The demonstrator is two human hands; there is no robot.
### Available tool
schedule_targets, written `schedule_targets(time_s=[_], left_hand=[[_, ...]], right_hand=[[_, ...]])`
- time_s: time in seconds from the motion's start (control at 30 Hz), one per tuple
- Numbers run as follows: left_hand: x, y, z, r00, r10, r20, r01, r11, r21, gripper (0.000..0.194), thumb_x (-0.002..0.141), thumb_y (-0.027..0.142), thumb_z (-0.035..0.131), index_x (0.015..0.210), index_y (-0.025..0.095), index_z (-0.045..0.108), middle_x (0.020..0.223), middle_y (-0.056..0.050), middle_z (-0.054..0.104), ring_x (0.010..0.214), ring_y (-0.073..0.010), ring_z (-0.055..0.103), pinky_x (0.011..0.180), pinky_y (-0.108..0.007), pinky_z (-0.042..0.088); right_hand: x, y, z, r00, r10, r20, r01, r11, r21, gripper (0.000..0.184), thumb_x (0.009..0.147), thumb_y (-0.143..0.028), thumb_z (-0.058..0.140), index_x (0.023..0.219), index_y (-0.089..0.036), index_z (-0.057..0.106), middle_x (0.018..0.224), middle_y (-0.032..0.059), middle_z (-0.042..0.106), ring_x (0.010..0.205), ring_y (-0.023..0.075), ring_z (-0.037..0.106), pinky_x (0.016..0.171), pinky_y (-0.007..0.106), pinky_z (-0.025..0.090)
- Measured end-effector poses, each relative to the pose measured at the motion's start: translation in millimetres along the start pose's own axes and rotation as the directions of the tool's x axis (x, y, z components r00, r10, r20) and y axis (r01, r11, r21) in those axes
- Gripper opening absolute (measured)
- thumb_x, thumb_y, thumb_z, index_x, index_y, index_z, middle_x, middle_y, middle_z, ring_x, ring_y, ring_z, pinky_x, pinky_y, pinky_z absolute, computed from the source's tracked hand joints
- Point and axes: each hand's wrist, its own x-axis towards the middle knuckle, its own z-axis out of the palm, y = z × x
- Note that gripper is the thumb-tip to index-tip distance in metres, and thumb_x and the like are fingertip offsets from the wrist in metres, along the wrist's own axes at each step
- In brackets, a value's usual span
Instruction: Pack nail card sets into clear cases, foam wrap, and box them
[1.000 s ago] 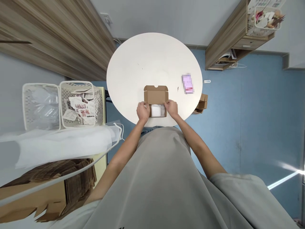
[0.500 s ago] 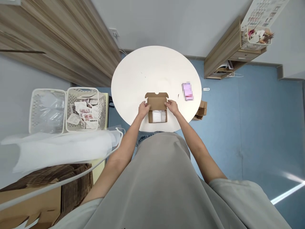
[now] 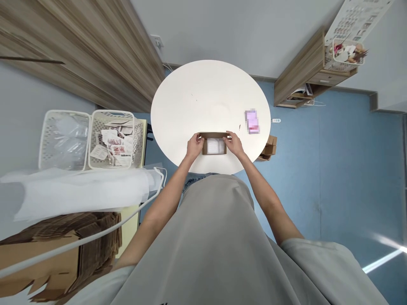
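A small brown cardboard box sits near the front edge of the round white table. Its lid stands raised at the far side, seen nearly edge-on. Inside lies a white wrapped item whose kind I cannot make out. My left hand is closed on the left end of the lid, at the box's far left corner. At the opposite corner my right hand grips the lid's right end with bent fingers and thumb.
A blurred-out pink and purple object lies on the right of the table. White baskets with packets stand at left, above a white roll and flattened cardboard. Open cardboard boxes sit right of the table.
The lid has swung from lying back, showing its broad face, to nearly upright. The box has shifted slightly away from me and to the right in view, with both hands still on it.
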Motion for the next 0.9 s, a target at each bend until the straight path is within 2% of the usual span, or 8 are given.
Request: schedule_targets(time_s=[0.2, 0.3, 0.4, 0.47, 0.53, 0.67, 0.8, 0.9], left_hand=[[-39.7, -25.8, 9.0, 0.999, -0.014, 0.046, 0.011, 0.998, 0.055, 0.054, 0.081, 0.010, 0.070, 0.133, 0.024, 0.075, 0.139, -0.011, 0.076, 0.130, -0.0342, 0.071, 0.116, -0.049, 0.053], [-58.1, -34.4, 14.8, 0.995, -0.031, 0.099, 0.022, 0.995, 0.096, 0.065, 0.079, 0.010, 0.074, 0.142, 0.025, 0.071, 0.143, -0.012, 0.074, 0.132, -0.0364, 0.070, 0.116, -0.050, 0.053], [-73.3, -38.0, 15.1, 0.992, -0.006, 0.125, -0.016, 0.984, 0.177, 0.078, 0.077, 0.012, 0.077, 0.153, 0.025, 0.062, 0.154, -0.013, 0.067, 0.142, -0.0367, 0.064, 0.122, -0.050, 0.047], [-81.9, -38.5, 11.8, 0.994, 0.001, 0.108, -0.026, 0.974, 0.226, 0.082, 0.077, 0.014, 0.077, 0.156, 0.025, 0.059, 0.160, -0.013, 0.063, 0.148, -0.0364, 0.058, 0.127, -0.051, 0.042], [-89.2, -38.5, 7.2, 0.996, -0.024, 0.089, 0.000, 0.965, 0.261, 0.078, 0.079, 0.015, 0.076, 0.155, 0.024, 0.060, 0.157, -0.013, 0.065, 0.147, -0.0367, 0.058, 0.128, -0.051, 0.040], [-98.5, -38.9, 1.0, 0.994, -0.050, 0.102, 0.020, 0.961, 0.277, 0.058, 0.086, 0.020, 0.073, 0.144, 0.027, 0.070, 0.141, -0.011, 0.075, 0.135, -0.0380, 0.066, 0.122, -0.050, 0.045], [-101.4, -42.4, 3.7, 0.991, -0.075, 0.111, 0.040, 0.956, 0.289, 0.046, 0.089, 0.023, 0.071, 0.134, 0.027, 0.077, 0.127, -0.011, 0.081, 0.121, -0.0381, 0.073, 0.113, -0.048, 0.052], [-102.8, -44.3, 7.2, 0.983, -0.126, 0.136, 0.073, 0.938, 0.340, 0.052, 0.086, 0.019, 0.067, 0.137, 0.024, 0.077, 0.126, -0.011, 0.082, 0.116, -0.0353, 0.075, 0.109, -0.044, 0.054]], right_hand=[[-44.8, 22.0, 26.5, 0.994, -0.069, 0.087, 0.080, 0.988, -0.129, 0.068, 0.090, -0.014, 0.054, 0.158, -0.016, 0.055, 0.164, 0.0183, 0.052, 0.152, 0.0330, 0.052, 0.126, 0.050, 0.048], [-60.4, 29.4, 34.7, 0.990, -0.064, 0.127, 0.081, 0.987, -0.138, 0.076, 0.089, -0.013, 0.055, 0.164, -0.015, 0.048, 0.174, 0.0186, 0.040, 0.161, 0.0329, 0.042, 0.129, 0.052, 0.044], [-69.9, 31.7, 32.8, 0.989, -0.061, 0.137, 0.084, 0.983, -0.166, 0.080, 0.091, -0.016, 0.058, 0.169, -0.013, 0.039, 0.178, 0.0199, 0.034, 0.165, 0.0331, 0.036, 0.132, 0.052, 0.040], [-76.1, 31.1, 27.8, 0.991, -0.056, 0.124, 0.079, 0.979, -0.189, 0.081, 0.094, -0.019, 0.058, 0.171, -0.014, 0.034, 0.176, 0.0196, 0.039, 0.164, 0.0334, 0.039, 0.130, 0.052, 0.041], [-83.6, 29.2, 22.4, 0.993, -0.022, 0.115, 0.047, 0.975, -0.219, 0.077, 0.097, -0.021, 0.057, 0.170, -0.015, 0.035, 0.168, 0.0194, 0.051, 0.155, 0.0351, 0.049, 0.124, 0.052, 0.048], [-98.0, 23.0, 15.9, 0.981, 0.103, 0.162, -0.047, 0.947, -0.318, 0.052, 0.103, -0.025, 0.052, 0.154, -0.017, 0.054, 0.141, 0.0168, 0.072, 0.125, 0.0374, 0.070, 0.102, 0.047, 0.058], [-103.1, 16.6, 14.5, 0.953, 0.206, 0.224, -0.097, 0.903, -0.419, 0.037, 0.106, -0.024, 0.050, 0.140, -0.017, 0.064, 0.120, 0.0148, 0.080, 0.108, 0.0356, 0.075, 0.090, 0.041, 0.056], [-102.0, 13.9, 14.0, 0.937, 0.257, 0.239, -0.124, 0.879, -0.459, 0.037, 0.108, -0.033, 0.057, 0.139, -0.016, 0.065, 0.122, 0.0167, 0.080, 0.112, 0.0349, 0.074, 0.089, 0.037, 0.054]])
